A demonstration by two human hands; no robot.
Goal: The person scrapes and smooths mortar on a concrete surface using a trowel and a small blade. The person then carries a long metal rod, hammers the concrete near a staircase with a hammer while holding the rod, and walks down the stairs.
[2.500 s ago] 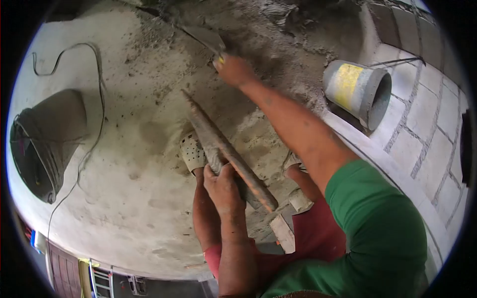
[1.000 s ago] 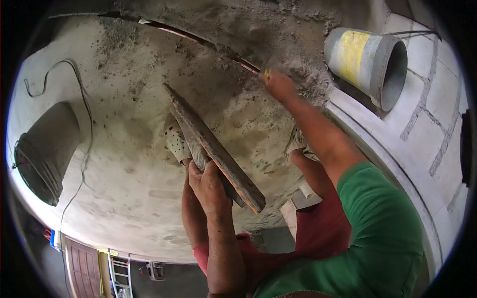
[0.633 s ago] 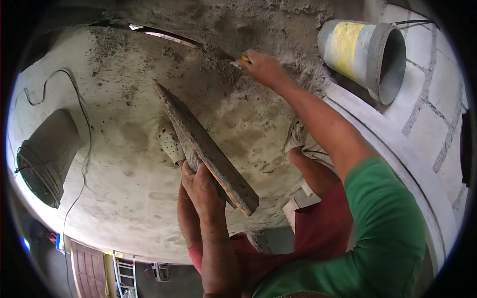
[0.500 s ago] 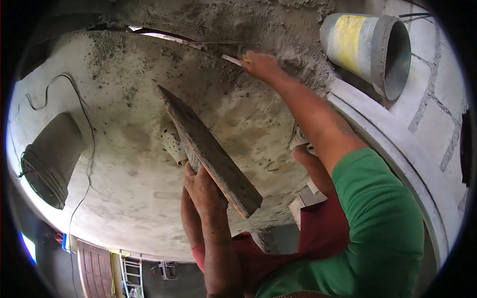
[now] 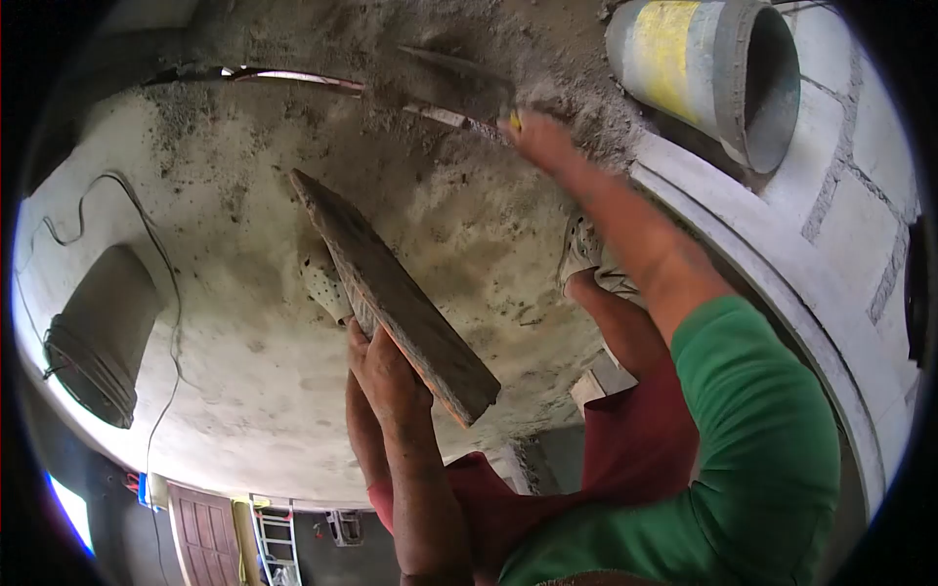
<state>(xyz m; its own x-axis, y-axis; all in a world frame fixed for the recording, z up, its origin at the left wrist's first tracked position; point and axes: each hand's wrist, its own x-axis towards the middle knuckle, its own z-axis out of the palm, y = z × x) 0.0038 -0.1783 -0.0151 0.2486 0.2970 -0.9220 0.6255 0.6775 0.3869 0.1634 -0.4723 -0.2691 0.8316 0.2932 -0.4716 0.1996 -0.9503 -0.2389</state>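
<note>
Two hands, both mine, are full: my left hand (image 5: 388,371) grips one grimy board (image 5: 401,298) from below, slanting before my legs; my right hand (image 5: 543,142), stretched forward, holds one trowel (image 5: 486,82) by its yellow end, its blade blurred near the gritty floor (image 5: 244,391). Two buckets flank me: one grey bucket (image 5: 109,327) left, one yellow-banded bucket (image 5: 667,59) right.

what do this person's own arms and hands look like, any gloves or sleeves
The left hand and right hand wear no gloves, and no watch is visible. A short green sleeve covers the upper right arm; no sleeve shows on the left forearm.
</note>
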